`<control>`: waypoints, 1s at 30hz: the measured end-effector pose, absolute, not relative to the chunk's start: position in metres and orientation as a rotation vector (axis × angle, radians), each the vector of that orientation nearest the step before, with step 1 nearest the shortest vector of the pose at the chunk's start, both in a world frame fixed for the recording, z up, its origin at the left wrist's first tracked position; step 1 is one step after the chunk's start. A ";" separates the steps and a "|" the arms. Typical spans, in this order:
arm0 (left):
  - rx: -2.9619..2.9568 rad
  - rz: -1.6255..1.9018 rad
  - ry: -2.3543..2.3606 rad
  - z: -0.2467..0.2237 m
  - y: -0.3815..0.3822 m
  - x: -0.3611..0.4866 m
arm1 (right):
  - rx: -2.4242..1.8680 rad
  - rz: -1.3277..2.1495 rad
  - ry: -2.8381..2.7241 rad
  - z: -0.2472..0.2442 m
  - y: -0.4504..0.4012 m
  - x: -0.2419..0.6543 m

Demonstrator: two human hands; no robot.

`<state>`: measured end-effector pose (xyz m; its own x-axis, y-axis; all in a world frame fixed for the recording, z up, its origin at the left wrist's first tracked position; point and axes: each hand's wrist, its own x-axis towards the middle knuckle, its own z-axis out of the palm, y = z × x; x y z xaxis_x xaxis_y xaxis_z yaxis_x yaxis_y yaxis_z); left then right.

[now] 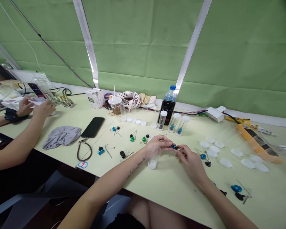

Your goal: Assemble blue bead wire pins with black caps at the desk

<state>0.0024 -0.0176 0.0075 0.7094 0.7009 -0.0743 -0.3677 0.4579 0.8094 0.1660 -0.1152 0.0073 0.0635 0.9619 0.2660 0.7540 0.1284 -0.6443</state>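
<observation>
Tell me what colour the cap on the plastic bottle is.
The bottle has a blue cap; the head view shows it.

Small blue-and-black part [173,147], looks glossy, up off the bench [171,183], pinched in the fingertips of the left hand [161,143] and right hand [187,158]. Fingers hide much of it. Thin grey metal rod [171,154] slants down just below it; can't tell if joined. Clear tube [154,156] just beside the left hand, white cap on its lower end.

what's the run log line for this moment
left hand: holding small blue-and-black part | right hand: touching same part | clear tube: near left hand
</observation>
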 end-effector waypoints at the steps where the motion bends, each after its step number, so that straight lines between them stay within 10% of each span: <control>1: 0.868 0.684 0.431 0.008 -0.018 0.002 | -1.671 0.395 -1.733 0.007 -0.115 0.166; 30: 0.876 0.686 0.422 0.008 -0.017 0.002 | -1.689 0.385 -1.689 0.010 -0.117 0.163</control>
